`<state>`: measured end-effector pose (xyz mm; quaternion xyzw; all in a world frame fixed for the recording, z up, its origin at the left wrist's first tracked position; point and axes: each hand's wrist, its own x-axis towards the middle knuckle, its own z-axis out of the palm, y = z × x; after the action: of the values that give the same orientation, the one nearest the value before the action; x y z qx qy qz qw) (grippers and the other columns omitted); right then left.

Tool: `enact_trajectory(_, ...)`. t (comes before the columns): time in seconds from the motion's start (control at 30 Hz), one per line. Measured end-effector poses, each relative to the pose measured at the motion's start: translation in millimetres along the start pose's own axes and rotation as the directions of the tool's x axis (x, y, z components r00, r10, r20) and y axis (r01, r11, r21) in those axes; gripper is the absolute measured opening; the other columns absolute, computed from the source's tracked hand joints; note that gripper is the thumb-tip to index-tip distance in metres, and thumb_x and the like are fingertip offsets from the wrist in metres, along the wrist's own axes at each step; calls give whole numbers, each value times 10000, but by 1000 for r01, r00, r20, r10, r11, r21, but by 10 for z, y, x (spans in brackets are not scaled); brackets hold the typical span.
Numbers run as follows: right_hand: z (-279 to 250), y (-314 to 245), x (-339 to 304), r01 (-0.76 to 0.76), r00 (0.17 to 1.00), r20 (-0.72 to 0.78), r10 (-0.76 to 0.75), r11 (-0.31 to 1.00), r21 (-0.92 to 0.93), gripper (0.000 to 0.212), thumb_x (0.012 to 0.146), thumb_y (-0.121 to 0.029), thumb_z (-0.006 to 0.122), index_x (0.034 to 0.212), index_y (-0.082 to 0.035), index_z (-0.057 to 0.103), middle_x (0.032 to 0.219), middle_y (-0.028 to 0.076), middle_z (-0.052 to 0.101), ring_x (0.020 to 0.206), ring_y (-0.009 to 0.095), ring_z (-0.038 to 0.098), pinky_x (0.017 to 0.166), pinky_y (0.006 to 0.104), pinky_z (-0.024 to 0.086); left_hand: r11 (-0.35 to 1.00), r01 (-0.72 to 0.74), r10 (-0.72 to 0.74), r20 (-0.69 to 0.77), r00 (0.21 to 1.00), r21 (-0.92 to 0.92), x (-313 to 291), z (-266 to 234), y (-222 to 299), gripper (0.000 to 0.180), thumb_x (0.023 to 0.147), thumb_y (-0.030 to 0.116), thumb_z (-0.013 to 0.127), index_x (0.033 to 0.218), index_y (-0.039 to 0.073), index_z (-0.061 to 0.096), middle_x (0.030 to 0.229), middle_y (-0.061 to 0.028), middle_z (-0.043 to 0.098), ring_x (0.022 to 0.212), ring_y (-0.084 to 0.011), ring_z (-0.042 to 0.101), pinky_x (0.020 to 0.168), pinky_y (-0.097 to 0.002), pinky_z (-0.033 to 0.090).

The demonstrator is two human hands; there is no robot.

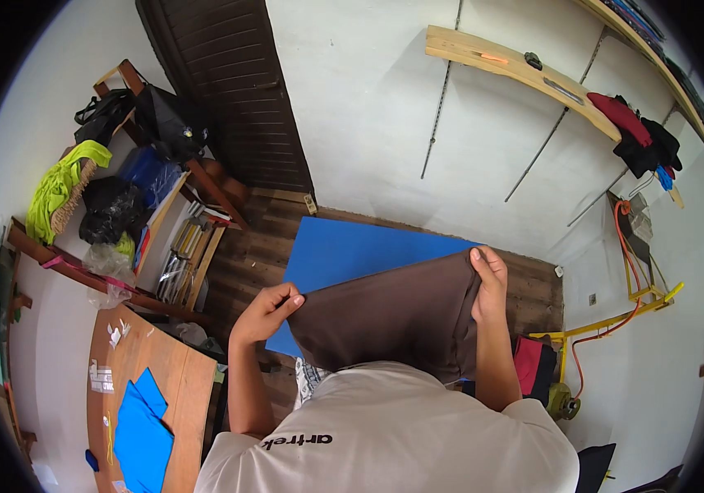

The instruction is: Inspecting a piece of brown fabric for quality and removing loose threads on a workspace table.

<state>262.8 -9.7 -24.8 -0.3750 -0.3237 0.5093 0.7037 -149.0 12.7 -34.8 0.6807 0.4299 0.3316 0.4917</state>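
Note:
A dark brown piece of fabric (385, 316) is stretched between my two hands in front of my body. My left hand (268, 312) pinches its upper left corner between thumb and fingers. At the upper right corner, my right hand (487, 279) grips the fabric the same way, a little higher than the left. The top edge runs fairly straight and slants up to the right, while the lower part hangs down and is partly hidden by my shirt. Beyond the fabric lies a blue flat-topped table (352, 246), which the cloth partly covers from view.
On the left, a wooden table (179, 370) bears blue cloth pieces (142, 431) and scraps. Behind it stands a shelf with bags and a yellow-green cloth (60, 193). A yellow metal frame (615, 316) with an orange hose is at the right. A wooden wall shelf (524, 70) hangs ahead.

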Motion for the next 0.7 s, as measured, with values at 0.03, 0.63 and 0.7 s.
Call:
enact_trajectory(0.03,7,4,15,-5,1000,10,6,1000,-30,114,1011,-123,665,945,-31,680,865,-6,683,763,64,600,731,236,483,1000,-2,2,4,1000,2,-17,-35,4,367,1037,214,662,756,36,506,640,65,367,653,-55,336,556,-268,327)
enact_trajectory(0.63,-242,115,220,0,974,-226,9,999,43,113,993,-151,670,954,-46,685,870,31,717,749,125,671,721,264,534,1000,-25,25,-36,999,15,73,3,-43,406,1021,165,664,732,-1,432,674,-28,420,642,-87,352,560,-299,331)
enact_trajectory(0.7,-257,120,256,43,977,-211,-27,997,71,122,992,-158,669,934,-52,678,855,29,712,731,125,663,713,266,533,999,42,-43,-48,998,-24,51,8,-31,417,1019,171,669,723,-6,435,677,-31,429,642,-85,361,556,-298,328)
